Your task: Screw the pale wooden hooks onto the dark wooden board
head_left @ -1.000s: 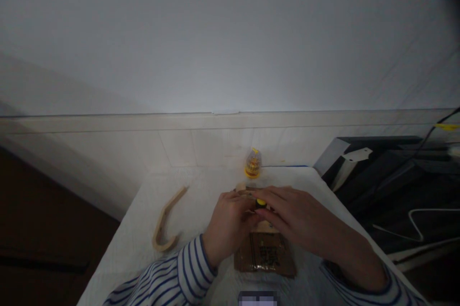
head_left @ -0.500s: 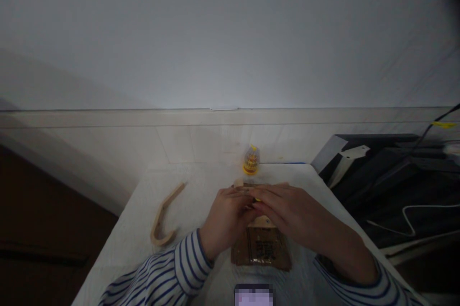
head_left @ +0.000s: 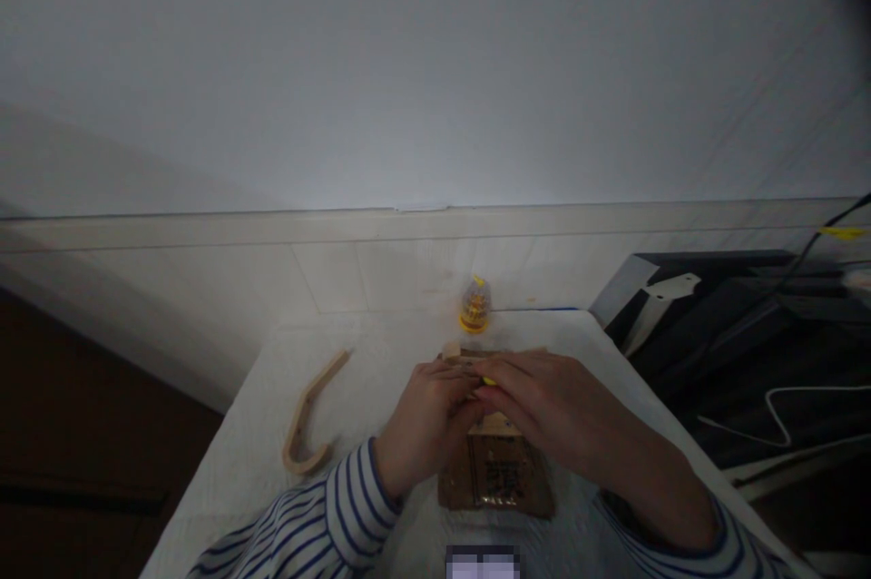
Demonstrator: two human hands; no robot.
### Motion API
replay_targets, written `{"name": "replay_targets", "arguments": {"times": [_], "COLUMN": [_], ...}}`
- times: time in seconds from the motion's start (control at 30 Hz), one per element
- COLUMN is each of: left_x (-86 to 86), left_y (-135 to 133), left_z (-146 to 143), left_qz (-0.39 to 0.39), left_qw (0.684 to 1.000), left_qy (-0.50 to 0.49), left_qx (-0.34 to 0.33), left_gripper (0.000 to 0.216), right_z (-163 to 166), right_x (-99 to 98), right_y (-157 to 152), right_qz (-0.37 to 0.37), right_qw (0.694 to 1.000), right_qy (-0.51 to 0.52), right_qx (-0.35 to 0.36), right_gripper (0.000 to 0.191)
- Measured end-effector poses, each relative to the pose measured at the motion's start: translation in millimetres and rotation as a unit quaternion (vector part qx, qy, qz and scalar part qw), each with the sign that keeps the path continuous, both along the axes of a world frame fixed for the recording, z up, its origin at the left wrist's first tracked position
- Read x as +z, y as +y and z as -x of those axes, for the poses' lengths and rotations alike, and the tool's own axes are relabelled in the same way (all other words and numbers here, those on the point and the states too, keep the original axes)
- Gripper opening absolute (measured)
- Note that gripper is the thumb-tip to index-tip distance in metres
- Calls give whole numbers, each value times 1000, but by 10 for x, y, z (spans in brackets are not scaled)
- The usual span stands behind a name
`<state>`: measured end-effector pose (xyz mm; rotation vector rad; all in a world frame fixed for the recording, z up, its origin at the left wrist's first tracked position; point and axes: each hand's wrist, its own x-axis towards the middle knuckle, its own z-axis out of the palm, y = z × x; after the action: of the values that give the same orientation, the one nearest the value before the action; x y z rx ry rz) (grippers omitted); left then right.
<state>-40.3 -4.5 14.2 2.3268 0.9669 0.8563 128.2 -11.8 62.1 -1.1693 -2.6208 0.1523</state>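
My left hand [head_left: 430, 405] is closed on a pale wooden piece [head_left: 495, 424] that lies across a brown cardboard packet [head_left: 500, 470] with dark print. Against it, my right hand [head_left: 544, 393] has its fingers pinched round a small yellow thing [head_left: 489, 380], which looks like a screwdriver handle; its tip is hidden by the fingers. The two hands meet over the wood and cover most of it. Off to the left lies a J-shaped wooden hook [head_left: 299, 420] with small holes. Beyond the hands stands a clear dome-shaped case [head_left: 475, 305] with a yellow base, like a screwdriver bit set.
A white cloth covers the table [head_left: 238, 479], which stands against the wall. A phone [head_left: 483, 564] lies at the near edge. To the right are dark panels [head_left: 741, 334] with a white cable [head_left: 772, 411] over them.
The hands stay at the same spot with only slight finger movement. The view has shifted a little; nothing was let go or taken hold of.
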Motion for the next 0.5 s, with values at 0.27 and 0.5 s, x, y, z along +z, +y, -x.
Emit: {"name": "replay_targets", "arguments": {"times": [0.27,0.5], "left_x": [-13,-6], "left_y": [3,-5], "left_z": [-1,-5], "left_qz": [7,-5], "left_qw": [1000,997], "left_qy": [14,9], "left_qx": [24,80], "left_gripper": [7,17], "right_z": [-5,12], "right_x": [8,13], "right_y": [-7,4], "right_qz": [-4,0], "right_qw": [1000,1000], "right_qy": [4,7], "right_qx": [2,1], "right_gripper": [19,15]}}
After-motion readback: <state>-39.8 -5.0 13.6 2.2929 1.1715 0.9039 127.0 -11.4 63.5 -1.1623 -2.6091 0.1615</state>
